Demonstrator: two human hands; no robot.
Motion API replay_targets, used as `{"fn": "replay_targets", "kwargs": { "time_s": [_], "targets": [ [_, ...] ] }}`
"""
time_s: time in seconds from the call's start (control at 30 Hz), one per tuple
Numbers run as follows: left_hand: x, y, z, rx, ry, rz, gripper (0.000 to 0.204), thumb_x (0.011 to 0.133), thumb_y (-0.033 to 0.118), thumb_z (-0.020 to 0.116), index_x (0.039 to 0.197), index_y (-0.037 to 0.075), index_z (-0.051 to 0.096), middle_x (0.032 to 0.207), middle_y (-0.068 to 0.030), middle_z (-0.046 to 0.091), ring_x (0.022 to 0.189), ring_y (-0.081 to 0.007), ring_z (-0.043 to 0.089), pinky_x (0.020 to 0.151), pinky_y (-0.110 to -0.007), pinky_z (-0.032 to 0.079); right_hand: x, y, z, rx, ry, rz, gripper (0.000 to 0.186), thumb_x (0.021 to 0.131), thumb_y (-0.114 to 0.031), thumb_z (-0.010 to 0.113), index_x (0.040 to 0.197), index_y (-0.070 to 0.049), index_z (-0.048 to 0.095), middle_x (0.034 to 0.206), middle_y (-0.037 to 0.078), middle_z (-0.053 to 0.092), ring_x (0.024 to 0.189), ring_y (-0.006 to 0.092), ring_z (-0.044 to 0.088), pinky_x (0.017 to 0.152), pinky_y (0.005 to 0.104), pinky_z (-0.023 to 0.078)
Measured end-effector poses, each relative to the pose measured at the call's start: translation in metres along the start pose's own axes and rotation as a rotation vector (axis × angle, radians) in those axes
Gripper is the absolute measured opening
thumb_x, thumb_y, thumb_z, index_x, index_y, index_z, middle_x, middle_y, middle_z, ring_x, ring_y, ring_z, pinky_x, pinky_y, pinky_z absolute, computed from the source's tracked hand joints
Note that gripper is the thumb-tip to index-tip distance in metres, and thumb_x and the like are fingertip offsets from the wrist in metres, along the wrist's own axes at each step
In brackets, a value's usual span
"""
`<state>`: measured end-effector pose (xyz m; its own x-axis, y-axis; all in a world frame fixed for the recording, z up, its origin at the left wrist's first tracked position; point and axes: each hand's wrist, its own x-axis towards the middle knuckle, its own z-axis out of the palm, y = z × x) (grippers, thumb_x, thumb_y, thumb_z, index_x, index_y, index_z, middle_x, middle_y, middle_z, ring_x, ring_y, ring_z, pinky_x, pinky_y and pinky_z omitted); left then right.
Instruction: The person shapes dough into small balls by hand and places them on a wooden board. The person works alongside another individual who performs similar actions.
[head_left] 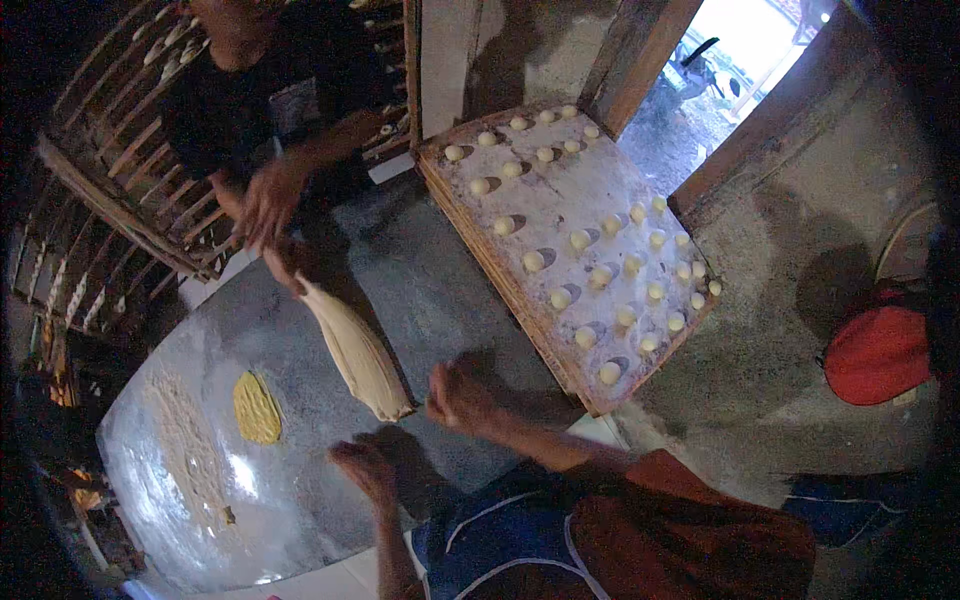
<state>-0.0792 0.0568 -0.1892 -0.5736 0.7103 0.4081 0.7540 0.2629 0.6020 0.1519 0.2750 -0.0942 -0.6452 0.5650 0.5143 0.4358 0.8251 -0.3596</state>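
— What's the room like?

— Dim, rough concrete walls, a bright doorway (745, 50) at the top right. A metal-topped bench (200, 480), dusted with flour, fills the middle. Wooden racks (110, 190) stand along the left.

— Any containers?

— A wooden board (560, 215) leans across the far end of the bench, floured, carrying rows of small pale dough balls (533, 260), each apart from the next. The racks seem to hold pale pieces too, too dark to tell.

— And on the bench itself?

— A long roll of pale dough (352, 348) lies slantwise near the middle. A flat yellow patch of dough (257, 408) lies left of it, apart.

— The hands?

— The left hand (362, 470) hovers low over the bench, grip loosely curled, clamped on nothing. The right hand (458, 397) sits just beside the roll's near end; whether its grip touches the dough I cannot tell. Another person's hands (268, 200) are at the roll's far end.

— Anything else?

— A red cap (878, 352) lies by the right wall.
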Motion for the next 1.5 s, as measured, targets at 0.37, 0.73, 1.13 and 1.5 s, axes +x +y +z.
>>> {"fn": "replay_targets", "kwargs": {
  "time_s": [0.37, 0.73, 1.13, 1.5],
  "targets": [
    [-0.006, 0.022, -0.014, 0.012, -0.194, -0.205, 0.024, 0.101, 0.023, 0.048, 0.099, 0.0, 0.045, 0.088, -0.0168, 0.042, 0.079, -0.0321, 0.041, 0.073, -0.049, 0.037, -0.019, -0.03, -0.007, 0.011, -0.18, 0.133, 0.021, 0.087, -0.022, 0.07, 0.09, -0.003, 0.06, 0.097, 0.018, 0.061, 0.089, 0.0349, 0.061, 0.074, 0.0489, 0.048],
    [0.022, 0.044, -0.081, 0.048, -0.292, -0.128, 0.03, 0.091, 0.018, 0.064, 0.113, -0.001, 0.056, 0.108, -0.0228, 0.056, 0.103, -0.0418, 0.054, 0.092, -0.051, 0.044, -0.043, -0.031, -0.036, 0.059, -0.339, 0.133, 0.022, 0.09, -0.023, 0.065, 0.098, -0.003, 0.062, 0.107, 0.017, 0.061, 0.107, 0.0306, 0.059, 0.084, 0.0425, 0.05],
    [0.226, 0.282, -0.041, -0.273, -0.721, 0.309, 0.029, 0.078, 0.005, 0.076, 0.106, 0.007, 0.07, 0.109, -0.0166, 0.062, 0.109, -0.0373, 0.059, 0.093, -0.046, 0.052, -0.064, 0.019, -0.1, 0.204, -0.438, 0.16, 0.031, 0.083, -0.021, 0.073, 0.105, -0.002, 0.064, 0.107, 0.014, 0.059, 0.105, 0.0327, 0.058, 0.087, 0.0432, 0.051],
    [0.317, 0.436, 0.271, -0.393, -0.55, 0.629, 0.085, 0.079, 0.001, 0.074, 0.151, 0.004, 0.029, 0.133, -0.0215, 0.055, 0.119, -0.039, 0.059, 0.099, -0.048, 0.048, 0.142, 0.261, -0.287, 0.039, 0.475, 0.443, 0.087, 0.078, -0.014, 0.084, 0.149, -0.005, 0.036, 0.134, 0.017, 0.06, 0.113, 0.035, 0.063, 0.093, 0.0448, 0.05]
  ]
}}
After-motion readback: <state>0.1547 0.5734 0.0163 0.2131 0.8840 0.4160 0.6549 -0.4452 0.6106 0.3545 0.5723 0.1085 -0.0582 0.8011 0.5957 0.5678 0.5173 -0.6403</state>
